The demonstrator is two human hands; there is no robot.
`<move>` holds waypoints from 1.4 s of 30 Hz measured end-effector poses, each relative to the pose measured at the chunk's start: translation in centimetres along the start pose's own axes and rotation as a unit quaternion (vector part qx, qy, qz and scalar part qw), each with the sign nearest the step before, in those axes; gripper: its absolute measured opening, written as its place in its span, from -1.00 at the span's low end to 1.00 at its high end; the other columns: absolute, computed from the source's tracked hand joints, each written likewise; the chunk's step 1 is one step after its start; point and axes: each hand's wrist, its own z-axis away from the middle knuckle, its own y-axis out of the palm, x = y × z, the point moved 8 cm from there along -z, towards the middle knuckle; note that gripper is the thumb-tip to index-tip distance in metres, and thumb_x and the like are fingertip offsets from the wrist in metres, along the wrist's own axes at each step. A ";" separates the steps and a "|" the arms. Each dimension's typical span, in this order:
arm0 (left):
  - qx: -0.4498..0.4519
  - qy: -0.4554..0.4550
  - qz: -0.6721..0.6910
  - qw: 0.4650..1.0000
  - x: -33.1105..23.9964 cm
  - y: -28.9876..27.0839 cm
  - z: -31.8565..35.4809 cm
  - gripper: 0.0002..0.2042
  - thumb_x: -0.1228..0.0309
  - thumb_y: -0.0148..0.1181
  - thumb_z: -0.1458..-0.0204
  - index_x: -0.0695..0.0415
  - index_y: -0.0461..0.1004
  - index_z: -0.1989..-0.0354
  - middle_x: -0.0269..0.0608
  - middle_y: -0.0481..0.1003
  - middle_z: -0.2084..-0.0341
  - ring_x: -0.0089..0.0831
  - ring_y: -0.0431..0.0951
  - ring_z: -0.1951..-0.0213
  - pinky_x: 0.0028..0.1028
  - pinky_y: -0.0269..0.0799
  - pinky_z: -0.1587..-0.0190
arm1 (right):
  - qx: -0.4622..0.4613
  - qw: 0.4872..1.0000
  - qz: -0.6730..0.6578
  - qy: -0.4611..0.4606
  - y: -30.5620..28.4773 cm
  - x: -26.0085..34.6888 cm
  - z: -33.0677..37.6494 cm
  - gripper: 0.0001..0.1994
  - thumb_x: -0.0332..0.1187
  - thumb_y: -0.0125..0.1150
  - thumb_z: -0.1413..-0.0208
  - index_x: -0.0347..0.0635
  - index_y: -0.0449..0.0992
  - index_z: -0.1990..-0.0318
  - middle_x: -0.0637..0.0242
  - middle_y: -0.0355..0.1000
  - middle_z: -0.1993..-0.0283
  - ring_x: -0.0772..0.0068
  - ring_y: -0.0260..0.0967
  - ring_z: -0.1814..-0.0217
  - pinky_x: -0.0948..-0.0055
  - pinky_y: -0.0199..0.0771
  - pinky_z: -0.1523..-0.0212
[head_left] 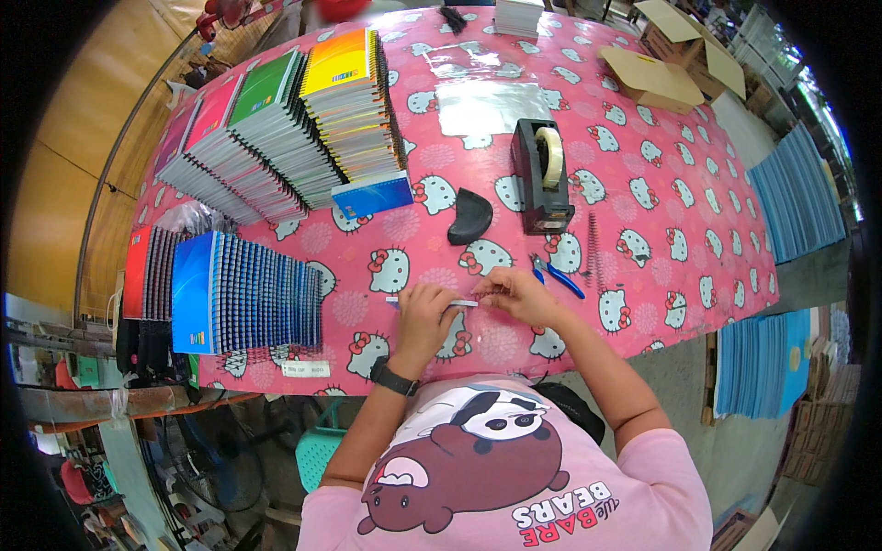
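Observation:
My left hand [427, 314], with a black watch on its wrist, holds a thin pad of paper [466, 303] edge-up near the table's front edge. Only the pad's narrow white edge shows clearly. At the pad's right end, the fingers of my right hand [513, 296] are pinched together on what looks like a dark wire coil, mostly covered by the fingers. Blue-handled cutters [562, 278] lie just beyond my right hand. A loose spiral coil [593, 246] rests to their right. Farther off sits a black curved piece [470, 218].
A black tape dispenser [542, 207] stands beyond the cutters. Tall stacks of spiral notebooks [344, 119] fill the far left, with blue ones [243, 294] nearer. A small blue notebook [372, 195] leans there. An open carton [657, 78] is at far right; blue stacks [797, 197] stand off the table.

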 end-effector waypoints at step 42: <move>0.111 0.061 -0.063 0.990 -1.7 1.8 1.2 -0.76 0.16 0.12 0.04 0.06 0.42 0.32 -0.33 0.44 0.32 -0.36 0.39 0.14 -0.14 0.05 0.01 | 0.045 0.861 0.501 -0.070 -1.1 -1.5 -10.1 -0.23 -0.02 0.39 0.40 0.08 0.28 -0.10 -0.01 -0.09 -0.32 -0.22 -0.20 -0.34 -0.06 -0.02 -0.22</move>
